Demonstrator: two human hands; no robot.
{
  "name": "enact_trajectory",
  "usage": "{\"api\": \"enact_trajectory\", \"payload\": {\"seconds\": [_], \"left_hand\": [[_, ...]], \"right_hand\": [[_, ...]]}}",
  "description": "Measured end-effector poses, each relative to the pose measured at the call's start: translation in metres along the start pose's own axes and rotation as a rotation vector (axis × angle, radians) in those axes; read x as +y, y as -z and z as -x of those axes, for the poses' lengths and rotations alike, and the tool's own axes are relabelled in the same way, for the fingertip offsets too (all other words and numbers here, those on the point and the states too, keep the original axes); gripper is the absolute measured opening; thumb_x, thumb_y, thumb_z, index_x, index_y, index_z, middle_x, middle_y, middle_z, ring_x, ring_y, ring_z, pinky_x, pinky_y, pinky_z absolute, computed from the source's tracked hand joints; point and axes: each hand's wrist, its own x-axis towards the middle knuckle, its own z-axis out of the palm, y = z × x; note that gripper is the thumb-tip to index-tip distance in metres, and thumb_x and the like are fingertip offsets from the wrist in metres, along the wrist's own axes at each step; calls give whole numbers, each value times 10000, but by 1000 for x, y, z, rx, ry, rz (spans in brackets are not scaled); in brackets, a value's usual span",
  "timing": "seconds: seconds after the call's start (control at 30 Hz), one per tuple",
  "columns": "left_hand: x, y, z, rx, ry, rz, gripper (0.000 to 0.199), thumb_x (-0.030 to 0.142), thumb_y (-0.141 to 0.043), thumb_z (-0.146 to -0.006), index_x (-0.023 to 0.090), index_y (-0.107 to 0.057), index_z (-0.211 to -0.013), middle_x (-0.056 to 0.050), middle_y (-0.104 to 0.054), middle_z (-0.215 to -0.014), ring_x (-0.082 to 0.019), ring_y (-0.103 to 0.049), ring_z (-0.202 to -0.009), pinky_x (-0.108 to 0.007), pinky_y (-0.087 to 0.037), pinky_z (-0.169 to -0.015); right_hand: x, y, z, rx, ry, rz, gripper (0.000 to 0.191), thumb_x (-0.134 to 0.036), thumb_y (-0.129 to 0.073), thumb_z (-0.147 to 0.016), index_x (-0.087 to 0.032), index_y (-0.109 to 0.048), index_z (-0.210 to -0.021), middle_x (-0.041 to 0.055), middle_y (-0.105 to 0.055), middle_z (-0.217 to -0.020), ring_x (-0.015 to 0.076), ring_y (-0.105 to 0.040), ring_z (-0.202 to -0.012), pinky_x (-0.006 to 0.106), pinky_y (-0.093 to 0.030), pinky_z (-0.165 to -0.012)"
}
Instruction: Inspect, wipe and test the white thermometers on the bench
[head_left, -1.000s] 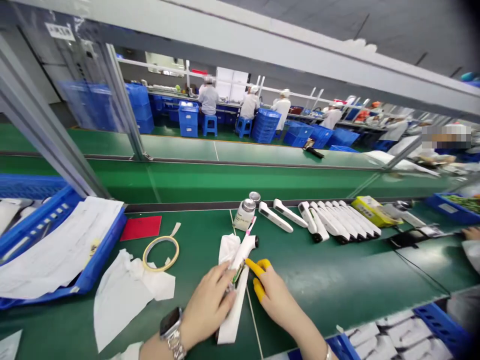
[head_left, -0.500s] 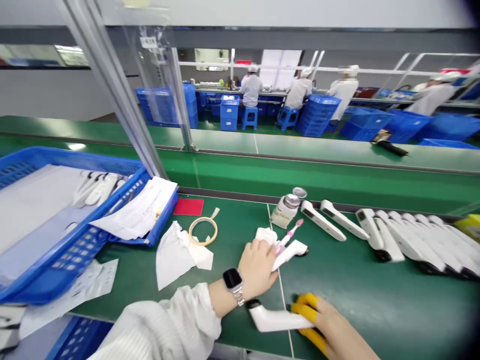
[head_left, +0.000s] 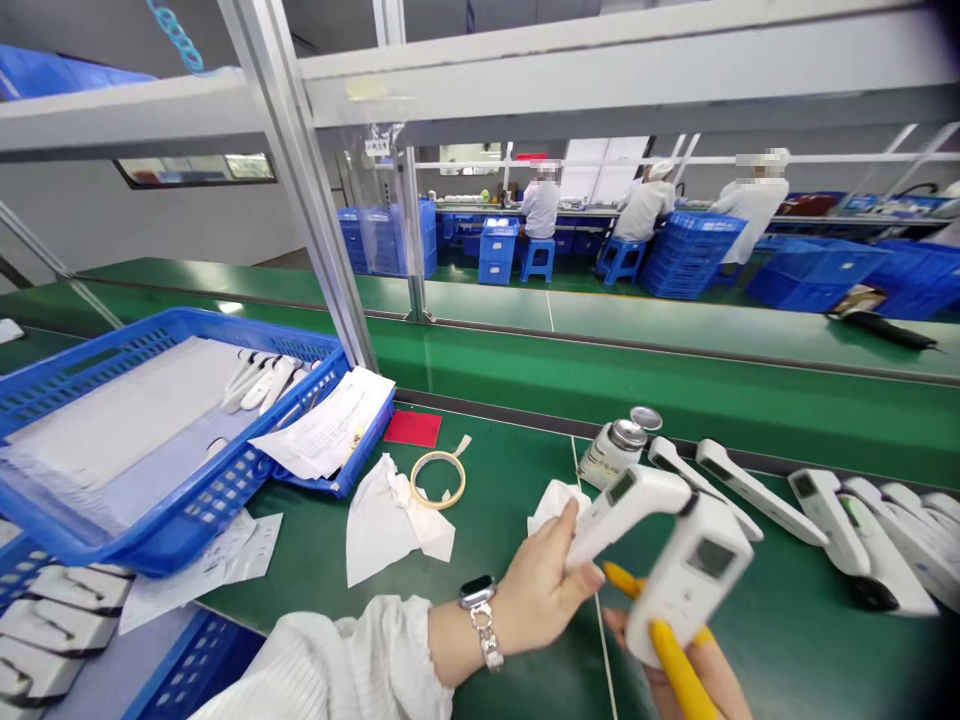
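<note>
My left hand (head_left: 536, 585), with a watch at the wrist, is closed around the handle of a white infrared thermometer (head_left: 649, 492). My right hand (head_left: 709, 675), wearing yellow finger cots, grips another white infrared thermometer (head_left: 694, 585) with its small screen facing up. The heads of the two thermometers meet or overlap; I cannot tell whether they touch. A crumpled white cloth (head_left: 553, 502) lies just behind my left fingers. Beyond the raised thermometers stands a bottle with a metal cap (head_left: 615, 452). No toothbrush shows now.
More thermometers (head_left: 765, 490) lie along the bench's far edge at right. Leftward are a tape roll (head_left: 438, 480), crumpled paper (head_left: 390, 525), a red card (head_left: 412, 428) and a blue basket (head_left: 161, 505). A metal post (head_left: 311, 200) rises behind the basket. People in white work across the room.
Both hands have lifted their thermometers off the bench and brought them together. The right one has turned screen up. My view has swung left, so the scene sits farther right.
</note>
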Motion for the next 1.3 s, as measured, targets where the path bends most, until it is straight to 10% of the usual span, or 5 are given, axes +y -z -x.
{"api": "enact_trajectory", "payload": {"seconds": [0.27,1.3], "left_hand": [[-12,43,-10,209,337,685,362,282,-677,-732,168,-451,-992,-68,-629,-1003,-173,-599,-904,-319,-460,-838],[-20,45,0,61,560,683,431,240,-682,-735,188,-486,-1115,-55,-636,-1104,-177,-609,-979,-302,-489,-852]], "right_hand": [[-38,-96,-65,-395,4,-12,357,-392,-608,-825,-239,-610,-1147,91,-621,-1180,284,-560,-1098,442,-399,-987],[-39,-90,-59,-500,-79,134,299,-344,-534,-892,-221,-581,-1160,55,-646,-1118,247,-583,-1025,397,-458,-906]]}}
